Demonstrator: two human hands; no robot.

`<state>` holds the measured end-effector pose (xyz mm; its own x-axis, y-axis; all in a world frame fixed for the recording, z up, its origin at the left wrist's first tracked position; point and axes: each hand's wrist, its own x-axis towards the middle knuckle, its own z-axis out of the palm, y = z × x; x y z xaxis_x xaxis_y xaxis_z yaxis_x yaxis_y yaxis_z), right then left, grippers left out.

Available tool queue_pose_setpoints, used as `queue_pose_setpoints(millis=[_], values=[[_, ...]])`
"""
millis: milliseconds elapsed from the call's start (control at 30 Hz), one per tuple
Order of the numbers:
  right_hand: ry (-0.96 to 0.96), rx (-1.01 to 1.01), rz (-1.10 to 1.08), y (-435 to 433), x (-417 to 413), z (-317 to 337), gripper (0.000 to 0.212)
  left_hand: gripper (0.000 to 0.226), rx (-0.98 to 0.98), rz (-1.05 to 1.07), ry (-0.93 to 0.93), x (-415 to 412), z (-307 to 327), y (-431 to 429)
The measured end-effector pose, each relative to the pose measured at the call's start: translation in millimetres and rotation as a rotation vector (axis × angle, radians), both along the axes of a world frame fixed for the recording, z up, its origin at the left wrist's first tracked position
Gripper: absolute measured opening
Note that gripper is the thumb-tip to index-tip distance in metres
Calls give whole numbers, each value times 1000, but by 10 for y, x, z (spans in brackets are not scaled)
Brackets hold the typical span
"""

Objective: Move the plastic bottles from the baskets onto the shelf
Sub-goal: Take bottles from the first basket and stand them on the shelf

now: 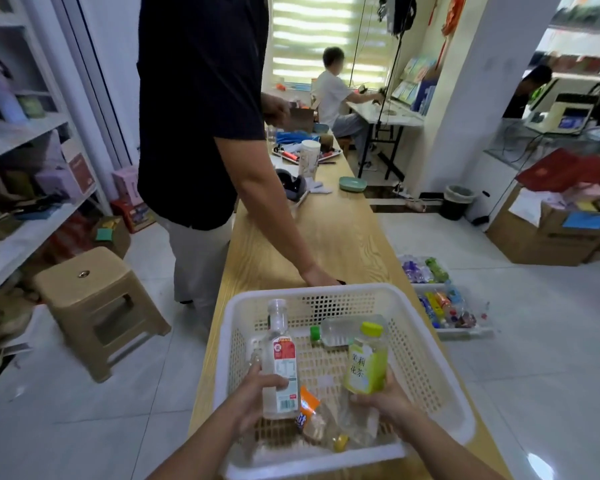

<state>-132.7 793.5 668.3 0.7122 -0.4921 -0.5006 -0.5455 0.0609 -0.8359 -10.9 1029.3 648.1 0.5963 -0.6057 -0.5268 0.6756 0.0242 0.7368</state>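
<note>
Both hands are loaded over the white perforated plastic basket [426, 344] on the long light-wood counter [329, 237]. Left hand [253, 396] is wrapped around the lower body of a clear capless plastic bottle with a red-and-white label [280, 362], held upright. Right hand [383, 398] cups the base of a clear plastic bottle with a yellow-green label and lime cap [366, 358], also upright. Both bottles sit above the basket floor, not yet clear of its rim.

Progress, my read: early to mid. Neither held bottle has reached the white shelving unit [21, 129] at far left, and I can't spot any placed bottles there.

Count in this basket: two in hand, one clear bottle with a green cap [333, 332] lying at the back, plus crumpled ones near the front, probably two, one with an orange label [307, 408]. On the floor to the right, two more white baskets [440, 299] hold many bottles, too small to count.

Another person's hand [321, 278] rests on the counter beyond the basket.
</note>
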Motion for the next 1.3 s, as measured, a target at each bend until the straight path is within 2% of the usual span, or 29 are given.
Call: queue_pose_setpoints(millis=[67,100,200,300,467,567,600,667,767,867,967,1000,1100,1133,1267,1300], values=[[-12,-55,14,-18,59,-55,107,86,16,-14,-10,2,-1,-16],[-1,-72,21,-8,64,-48,107,93,15,-27,-12,-8,8,-25],[10,-106,30,40,46,89,83,87,-42,-41,18,-39,86,-79],[-45,-39,-11,23,-32,278,66,76,-113,-61,38,-89,257,-179],[-143,104,-193,-125,-295,478,59,101,-197,-102,14,-204,470,-431],[-238,171,-313,-194,-585,686,67,79,-259,-146,61,-342,620,-619],[-274,182,-346,-222,-702,760,68,80,-276,-171,68,-397,659,-676],[-325,184,-410,-278,-989,910,59,93,-307,-248,58,-552,765,-795],[-354,160,-491,-334,-1547,1076,56,85,-346,-354,34,-816,897,-939],[-352,116,-556,-310,-2175,1179,49,97,-380,-443,0,-1110,968,-1078],[-374,93,-651,-195,-2771,1234,38,94,-329,-536,-21,-1533,1059,-1203],[-374,82,-679,-144,-2962,1246,37,86,-317,-569,-36,-1723,1116,-1239],[-373,61,-764,60,-3552,1282,40,33,-341,-636,-4,-2325,1226,-1350],[-378,56,-797,132,-3745,1286,40,32,-345,-661,24,-2486,1230,-1401],[-385,21,-931,426,-4470,1285,38,72,-336,-804,-9,-3111,1234,-1626],[-389,11,-971,493,-4638,1294,37,67,-335,-835,-28,-3287,1259,-1670]])
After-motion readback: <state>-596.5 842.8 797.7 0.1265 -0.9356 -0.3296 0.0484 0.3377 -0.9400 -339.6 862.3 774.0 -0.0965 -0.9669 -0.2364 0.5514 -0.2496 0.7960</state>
